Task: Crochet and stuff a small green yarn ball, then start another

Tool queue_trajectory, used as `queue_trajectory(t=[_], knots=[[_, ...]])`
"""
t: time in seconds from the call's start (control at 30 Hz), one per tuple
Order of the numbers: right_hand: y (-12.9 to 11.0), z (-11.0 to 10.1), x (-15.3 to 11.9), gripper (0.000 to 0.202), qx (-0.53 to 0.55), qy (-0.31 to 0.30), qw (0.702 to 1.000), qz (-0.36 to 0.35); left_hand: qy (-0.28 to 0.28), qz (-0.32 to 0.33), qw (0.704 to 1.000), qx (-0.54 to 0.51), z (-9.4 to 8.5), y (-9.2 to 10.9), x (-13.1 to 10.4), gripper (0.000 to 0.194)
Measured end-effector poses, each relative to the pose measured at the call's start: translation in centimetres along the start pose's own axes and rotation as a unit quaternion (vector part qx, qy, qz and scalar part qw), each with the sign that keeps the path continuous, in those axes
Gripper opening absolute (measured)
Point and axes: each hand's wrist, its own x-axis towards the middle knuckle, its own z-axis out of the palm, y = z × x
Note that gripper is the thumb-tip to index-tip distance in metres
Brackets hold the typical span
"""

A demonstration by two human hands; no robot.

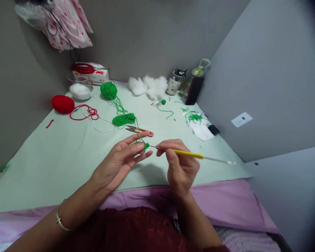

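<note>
My left hand point(123, 157) pinches a small green crocheted piece point(146, 145) between thumb and fingers, and green yarn runs over its raised index finger. In my right hand point(181, 164) is a crochet hook with a yellow handle point(189, 153), held like a pen. The hook's thin metal tip points left and meets the green piece. Behind my left fingers lie orange-handled thread snips point(147, 132). The yarn leads back to a loose green bundle point(124, 119), which connects to a green ball point(109, 90).
Red yarn point(63, 104) and white yarn point(80, 91) sit at the left. White stuffing point(148, 86), a pen cup point(174, 83), a bottle point(198, 71) and a phone point(194, 91) stand at the back. Green scraps point(194, 117) lie on white paper point(201, 131) near a black object point(213, 130).
</note>
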Motion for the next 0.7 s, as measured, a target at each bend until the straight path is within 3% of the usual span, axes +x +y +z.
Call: queue_trajectory(t=[0.07,0.13,0.3,0.43,0.5,0.6,0.7], knots=[[-0.1,0.1,0.4,0.017,0.07,0.003,0.996,0.053,0.004,0.024,0.999,0.021,0.0,0.0,-0.1,0.036],[-0.2,0.3,0.6,0.015,0.073,-0.013,0.996,0.054,0.008,0.043,0.997,0.058,0.2,-0.1,-0.3,0.037],[0.3,0.8,-0.3,0.025,-0.048,-0.016,0.998,-0.038,0.04,0.08,0.991,0.103,0.7,-0.5,-0.3,0.036],[0.8,0.6,-0.9,0.034,-0.174,-0.025,0.975,-0.134,0.022,0.025,0.999,0.021,0.4,-0.6,0.2,0.039],[0.7,0.3,-0.6,0.028,-0.136,-0.017,0.986,-0.093,0.015,0.002,1.0,-0.014,0.1,-0.5,0.5,0.031],[0.2,0.0,0.1,0.019,0.007,0.014,0.999,0.042,0.024,0.011,0.999,-0.021,-0.1,-0.3,0.7,0.023],[0.0,0.2,0.5,0.016,0.096,0.001,0.992,0.08,0.012,0.027,1.0,0.007,0.1,-0.4,0.6,0.027]])
